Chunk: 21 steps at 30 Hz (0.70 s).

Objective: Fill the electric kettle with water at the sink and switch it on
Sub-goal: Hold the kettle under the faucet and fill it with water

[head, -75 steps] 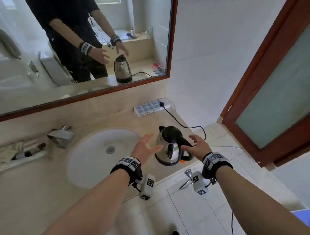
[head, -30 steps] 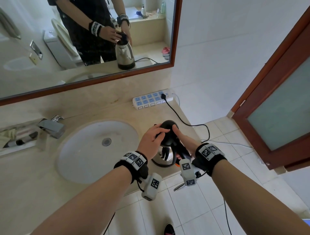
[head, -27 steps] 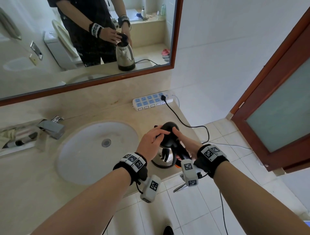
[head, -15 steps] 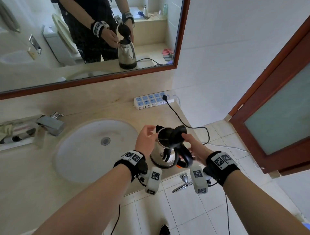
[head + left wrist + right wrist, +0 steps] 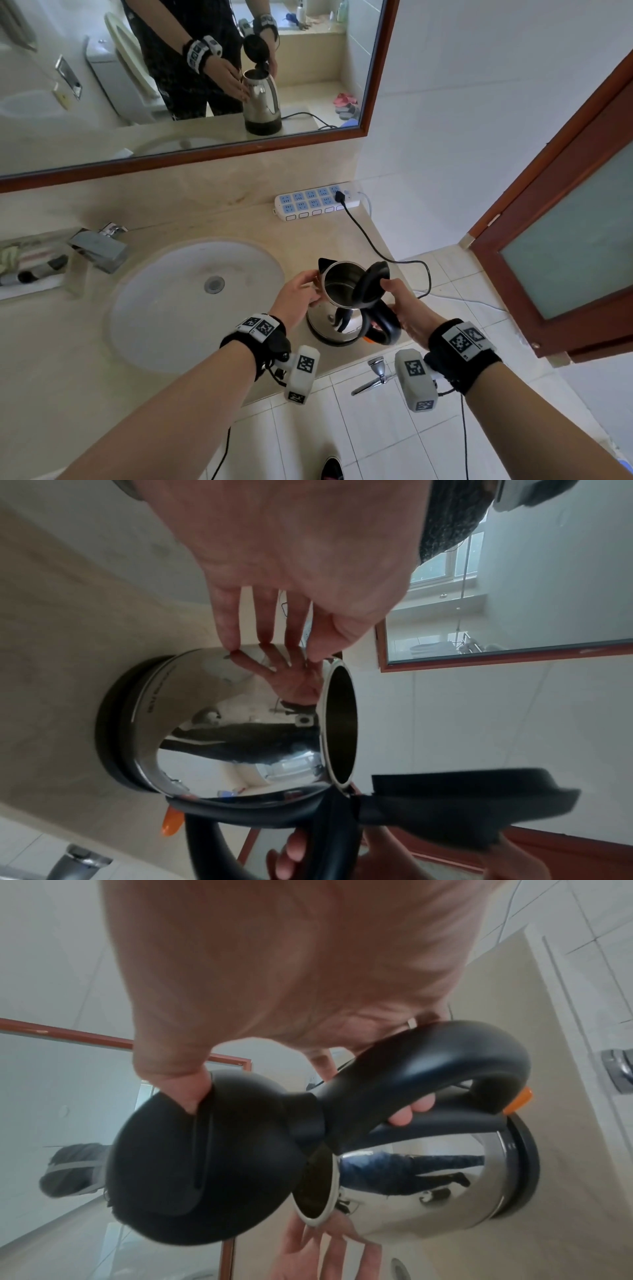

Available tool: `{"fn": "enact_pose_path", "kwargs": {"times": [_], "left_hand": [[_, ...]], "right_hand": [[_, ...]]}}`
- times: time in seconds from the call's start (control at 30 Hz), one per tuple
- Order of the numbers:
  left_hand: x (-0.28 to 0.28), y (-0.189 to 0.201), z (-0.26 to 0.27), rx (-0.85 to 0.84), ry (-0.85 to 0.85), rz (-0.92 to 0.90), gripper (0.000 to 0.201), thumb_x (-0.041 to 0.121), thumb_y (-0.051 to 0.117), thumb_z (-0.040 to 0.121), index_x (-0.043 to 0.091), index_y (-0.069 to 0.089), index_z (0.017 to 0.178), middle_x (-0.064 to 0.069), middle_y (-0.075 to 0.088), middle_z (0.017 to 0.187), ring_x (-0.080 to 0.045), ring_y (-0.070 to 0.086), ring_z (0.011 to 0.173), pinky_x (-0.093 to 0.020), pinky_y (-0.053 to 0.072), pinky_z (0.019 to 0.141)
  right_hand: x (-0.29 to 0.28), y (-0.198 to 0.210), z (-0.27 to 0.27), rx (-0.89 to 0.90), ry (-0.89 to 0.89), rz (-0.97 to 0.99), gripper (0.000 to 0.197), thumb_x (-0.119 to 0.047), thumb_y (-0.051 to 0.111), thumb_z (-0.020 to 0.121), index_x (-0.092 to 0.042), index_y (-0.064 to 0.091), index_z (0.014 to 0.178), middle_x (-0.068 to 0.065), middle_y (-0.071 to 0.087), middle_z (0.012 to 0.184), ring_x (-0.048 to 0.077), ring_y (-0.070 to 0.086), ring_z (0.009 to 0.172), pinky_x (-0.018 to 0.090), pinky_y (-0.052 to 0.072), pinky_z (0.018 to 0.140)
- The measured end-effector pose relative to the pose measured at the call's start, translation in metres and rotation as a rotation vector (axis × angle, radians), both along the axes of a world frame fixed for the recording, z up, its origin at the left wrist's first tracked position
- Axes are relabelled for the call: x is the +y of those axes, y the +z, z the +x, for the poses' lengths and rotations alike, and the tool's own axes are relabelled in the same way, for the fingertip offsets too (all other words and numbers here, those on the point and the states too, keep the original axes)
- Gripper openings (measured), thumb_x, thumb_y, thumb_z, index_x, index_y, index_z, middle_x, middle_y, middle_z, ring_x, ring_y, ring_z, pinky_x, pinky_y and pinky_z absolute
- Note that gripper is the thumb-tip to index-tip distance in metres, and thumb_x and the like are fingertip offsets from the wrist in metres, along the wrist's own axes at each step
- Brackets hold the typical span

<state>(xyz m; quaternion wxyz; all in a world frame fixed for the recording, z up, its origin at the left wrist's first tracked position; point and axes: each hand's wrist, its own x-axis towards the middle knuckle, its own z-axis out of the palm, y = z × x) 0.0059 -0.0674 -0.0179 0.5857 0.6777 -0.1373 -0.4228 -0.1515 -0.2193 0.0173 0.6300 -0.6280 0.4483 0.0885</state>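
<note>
A steel kettle [image 5: 323, 317] stands on its black base on the counter, right of the sink [image 5: 164, 318]. Its black lid [image 5: 371, 284] is flipped up, and the inside looks dry. My left hand [image 5: 298, 294] touches the kettle's left side with straight fingers [image 5: 227, 626] just below the rim. My right hand [image 5: 404, 305] curls its fingers round the black handle [image 5: 445, 1053], with the thumb against the raised lid [image 5: 205, 1164]. An orange switch [image 5: 519, 1103] sits at the handle's foot. The kettle [image 5: 222, 723] mirrors my left hand.
A square chrome faucet [image 5: 99, 246] stands at the basin's left. A blue-and-white power strip [image 5: 315, 202] lies against the back wall, and a black cord [image 5: 376, 250] runs from it past the counter's right edge. A wood-framed door [image 5: 565, 222] is on the right, a mirror above.
The lid has swung from shut to fully up under my right thumb. My left hand has left the lid top and now rests on the kettle's side.
</note>
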Motion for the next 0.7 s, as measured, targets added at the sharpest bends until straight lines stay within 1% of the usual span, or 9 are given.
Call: {"fn": "enact_pose_path", "kwargs": {"times": [0.1, 0.2, 0.33, 0.4, 0.47, 0.53, 0.6, 0.67, 0.7], "left_hand": [[0.006, 0.001, 0.004, -0.011, 0.043, -0.041, 0.051, -0.020, 0.038, 0.086, 0.006, 0.058, 0.125, -0.010, 0.063, 0.091, -0.010, 0.067, 0.074, -0.023, 0.056, 0.078], [0.011, 0.009, 0.010, -0.068, 0.098, -0.062, 0.050, -0.019, 0.042, 0.086, 0.006, 0.059, 0.126, -0.007, 0.066, 0.087, -0.002, 0.067, 0.068, -0.015, 0.053, 0.067], [0.027, 0.025, 0.020, -0.161, 0.173, -0.088, 0.050, -0.017, 0.043, 0.086, 0.010, 0.061, 0.124, -0.002, 0.069, 0.089, 0.005, 0.068, 0.069, -0.019, 0.054, 0.073], [0.041, 0.030, 0.028, -0.188, 0.213, -0.080, 0.048, -0.014, 0.045, 0.086, 0.016, 0.062, 0.120, 0.000, 0.070, 0.092, 0.004, 0.069, 0.074, -0.028, 0.053, 0.083], [0.060, 0.033, 0.037, -0.195, 0.261, -0.063, 0.048, -0.015, 0.045, 0.087, 0.013, 0.062, 0.122, -0.003, 0.071, 0.094, -0.002, 0.070, 0.077, -0.031, 0.052, 0.086], [0.081, 0.036, 0.046, -0.204, 0.314, -0.035, 0.048, -0.016, 0.046, 0.087, 0.006, 0.061, 0.127, -0.007, 0.070, 0.098, -0.009, 0.068, 0.080, -0.025, 0.052, 0.079], [0.106, 0.039, 0.054, -0.233, 0.347, 0.002, 0.046, -0.015, 0.048, 0.087, 0.007, 0.061, 0.126, -0.010, 0.069, 0.101, -0.014, 0.065, 0.082, -0.020, 0.050, 0.072], [0.133, 0.040, 0.062, -0.250, 0.371, 0.038, 0.044, -0.013, 0.049, 0.088, 0.006, 0.061, 0.126, -0.010, 0.068, 0.101, -0.010, 0.063, 0.081, -0.014, 0.049, 0.067], [0.146, 0.041, 0.066, -0.246, 0.388, 0.046, 0.044, -0.013, 0.049, 0.088, 0.005, 0.061, 0.126, -0.010, 0.068, 0.102, -0.007, 0.064, 0.081, -0.011, 0.049, 0.065]], "right_hand": [[-0.005, 0.002, 0.005, -0.026, 0.027, -0.011, 0.092, -0.078, 0.048, 0.061, -0.009, 0.064, 0.120, 0.021, 0.075, 0.112, 0.038, 0.066, 0.111, 0.049, 0.039, 0.105], [-0.009, 0.010, 0.015, -0.061, 0.038, -0.025, 0.085, -0.078, 0.049, 0.065, -0.014, 0.065, 0.118, 0.022, 0.075, 0.111, 0.039, 0.066, 0.111, 0.052, 0.036, 0.109], [-0.006, 0.024, 0.037, -0.097, 0.099, -0.009, 0.088, -0.077, 0.050, 0.062, -0.009, 0.065, 0.115, 0.031, 0.069, 0.118, 0.045, 0.064, 0.113, 0.053, 0.038, 0.109], [-0.001, 0.029, 0.051, -0.122, 0.129, 0.011, 0.090, -0.076, 0.051, 0.060, -0.007, 0.065, 0.115, 0.033, 0.069, 0.116, 0.047, 0.065, 0.112, 0.052, 0.040, 0.108], [0.008, 0.030, 0.069, -0.121, 0.164, 0.062, 0.098, -0.076, 0.053, 0.059, -0.002, 0.064, 0.121, 0.030, 0.072, 0.111, 0.045, 0.068, 0.107, 0.049, 0.046, 0.105], [0.021, 0.029, 0.089, -0.109, 0.197, 0.140, 0.105, -0.076, 0.055, 0.060, 0.005, 0.060, 0.127, 0.028, 0.072, 0.106, 0.040, 0.068, 0.096, 0.049, 0.049, 0.102], [0.039, 0.029, 0.110, -0.110, 0.242, 0.177, 0.103, -0.075, 0.054, 0.063, 0.007, 0.062, 0.125, 0.036, 0.069, 0.110, 0.042, 0.068, 0.090, 0.051, 0.050, 0.102], [0.060, 0.029, 0.126, -0.113, 0.275, 0.185, 0.091, -0.072, 0.052, 0.069, 0.003, 0.065, 0.119, 0.033, 0.072, 0.109, 0.045, 0.071, 0.091, 0.051, 0.054, 0.097], [0.071, 0.028, 0.133, -0.121, 0.283, 0.182, 0.082, -0.069, 0.050, 0.075, 0.000, 0.066, 0.115, 0.028, 0.076, 0.099, 0.042, 0.072, 0.087, 0.049, 0.057, 0.092]]}}
